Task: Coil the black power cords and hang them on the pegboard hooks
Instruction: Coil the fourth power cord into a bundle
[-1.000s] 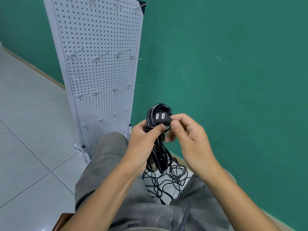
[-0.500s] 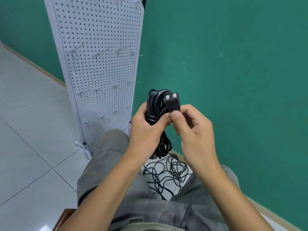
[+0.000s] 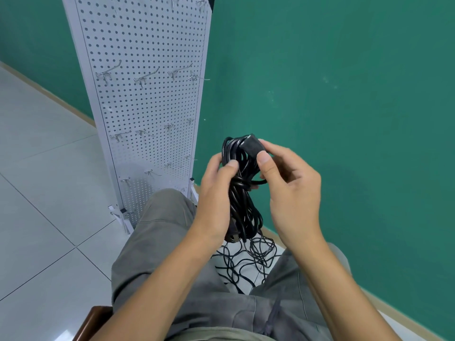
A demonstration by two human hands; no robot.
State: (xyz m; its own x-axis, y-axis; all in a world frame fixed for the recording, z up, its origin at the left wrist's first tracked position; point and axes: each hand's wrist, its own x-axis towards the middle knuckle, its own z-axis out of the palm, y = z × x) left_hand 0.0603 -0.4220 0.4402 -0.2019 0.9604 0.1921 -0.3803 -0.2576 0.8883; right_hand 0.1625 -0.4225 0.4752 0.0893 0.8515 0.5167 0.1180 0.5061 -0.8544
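Head view, looking down over your lap: your left hand [image 3: 216, 193] grips a coiled bundle of glossy black power cord [image 3: 240, 193] at its middle, fingers curled round the far side and the thumb [image 3: 227, 167] pressed flat on the near strands. Your right hand [image 3: 288, 183] pinches the cord's black rectangular plug [image 3: 252, 146] between thumb and forefinger at the top of the bundle, the remaining fingers loosely curled behind it. The coil hangs upright in front of your knees, its lower loops dropping past your left wrist, where another blunt cord end [image 3: 232, 236] shows. Below, between your legs in grey trousers [image 3: 157, 242], a loose tangle of thin black cord [image 3: 248, 259] lies spread on the pale tiled floor [image 3: 44, 193]. Just beyond your left knee stands a tall white perforated metal pegboard [image 3: 147, 102] on small feet, carrying rows of bare silver wire hooks [image 3: 145, 78], none holding a cord. Behind it rises a plain green wall [image 3: 332, 94]. A brown wooden seat edge [image 3: 93, 321] shows beside your left forearm
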